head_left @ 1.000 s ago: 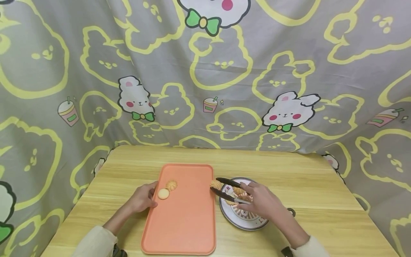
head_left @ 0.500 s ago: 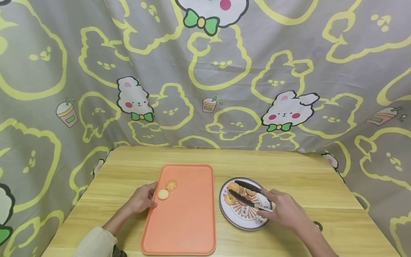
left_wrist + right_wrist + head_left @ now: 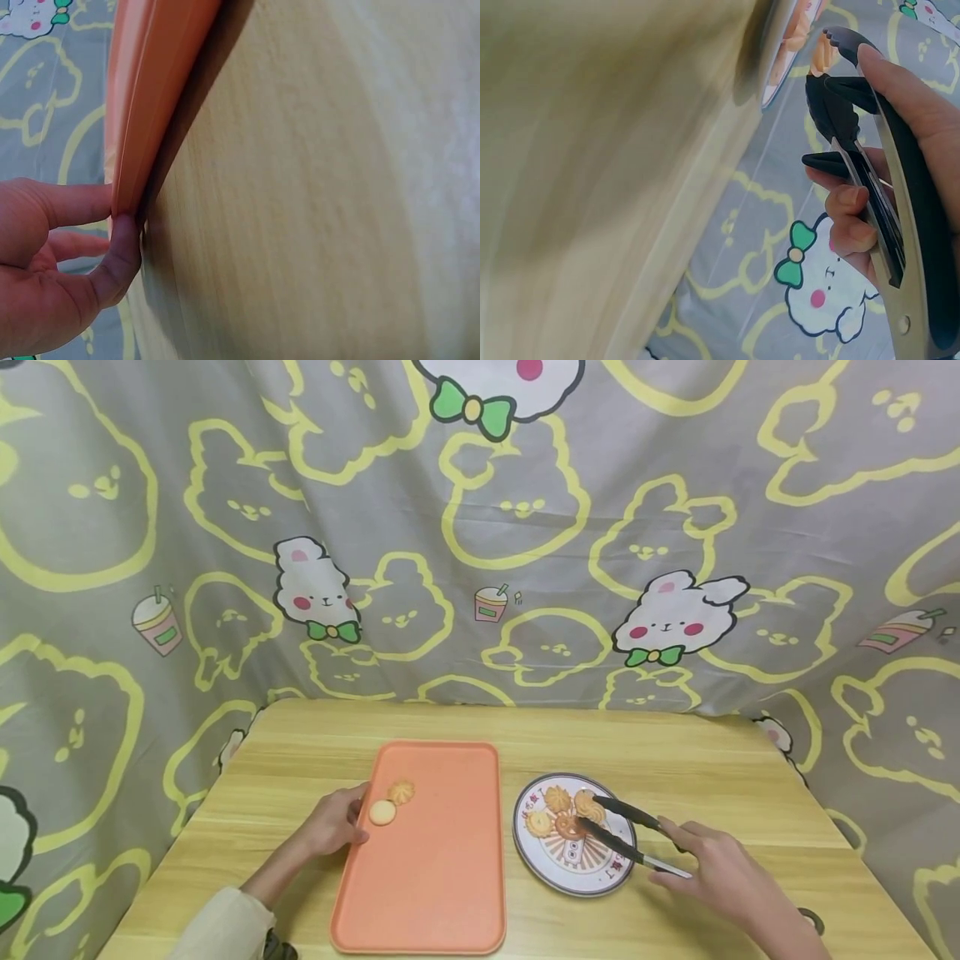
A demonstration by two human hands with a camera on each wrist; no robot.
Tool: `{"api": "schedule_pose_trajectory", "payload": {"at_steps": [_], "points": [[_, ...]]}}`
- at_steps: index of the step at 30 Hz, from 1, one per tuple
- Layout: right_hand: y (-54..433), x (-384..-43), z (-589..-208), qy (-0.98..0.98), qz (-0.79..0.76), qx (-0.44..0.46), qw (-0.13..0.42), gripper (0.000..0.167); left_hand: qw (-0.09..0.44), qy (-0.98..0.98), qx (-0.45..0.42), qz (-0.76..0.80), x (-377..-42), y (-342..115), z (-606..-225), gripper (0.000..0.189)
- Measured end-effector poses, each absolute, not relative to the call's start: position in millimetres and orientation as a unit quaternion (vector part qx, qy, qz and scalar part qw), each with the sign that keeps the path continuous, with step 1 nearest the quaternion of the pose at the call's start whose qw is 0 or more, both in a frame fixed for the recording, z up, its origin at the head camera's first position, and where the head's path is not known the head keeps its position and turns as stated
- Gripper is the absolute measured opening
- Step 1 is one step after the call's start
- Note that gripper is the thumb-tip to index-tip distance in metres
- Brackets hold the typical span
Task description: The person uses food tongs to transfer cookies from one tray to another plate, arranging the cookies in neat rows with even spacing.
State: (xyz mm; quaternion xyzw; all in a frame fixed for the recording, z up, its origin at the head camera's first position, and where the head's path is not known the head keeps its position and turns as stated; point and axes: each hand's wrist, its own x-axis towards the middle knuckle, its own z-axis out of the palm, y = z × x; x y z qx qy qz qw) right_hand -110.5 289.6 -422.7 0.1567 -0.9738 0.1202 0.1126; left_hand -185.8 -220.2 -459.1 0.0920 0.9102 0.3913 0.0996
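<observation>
My left hand (image 3: 337, 821) grips the left edge of the orange tray (image 3: 420, 893); in the left wrist view, thumb and fingers pinch its rim. A star-shaped cookie (image 3: 401, 792) and a smooth round cookie (image 3: 382, 812) lie side by side at the tray's upper left. My right hand (image 3: 708, 868) holds black-tipped metal tongs (image 3: 618, 843) by their arms. Their tips straddle a swirled cookie (image 3: 588, 807) at the right of the white patterned plate (image 3: 540, 864). Beside it on the plate are a star-shaped cookie (image 3: 557, 798), a pale cookie (image 3: 538, 823) and a browner cookie (image 3: 568, 826).
The wooden table (image 3: 720, 760) carries both tray and plate, with a narrow strip of wood between them. A grey curtain (image 3: 420, 527) with yellow outlines and rabbits hangs behind and around the table. The tongs' dark end ring (image 3: 812, 921) shows beyond my right wrist.
The tongs and the swirled cookie between their tips have moved right, from the tray's right edge to over the plate. My left hand and the tray have stayed put.
</observation>
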Motion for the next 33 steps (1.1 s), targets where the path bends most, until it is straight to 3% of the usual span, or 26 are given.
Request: {"api": "schedule_pose_trajectory", "payload": {"at_steps": [24,33], "points": [[298.7,-102.9,-428.3,-0.985,0.103,0.128,0.058,0.073,0.101,0.910,0.084,0.394,-186.0,-221.9,-459.7,0.081],[293.4,-109.1,-418.0,-0.984,0.084,0.141,0.064,0.078,0.102,0.912,0.081,0.389,-184.9,-221.8,-458.5,0.082]]}}
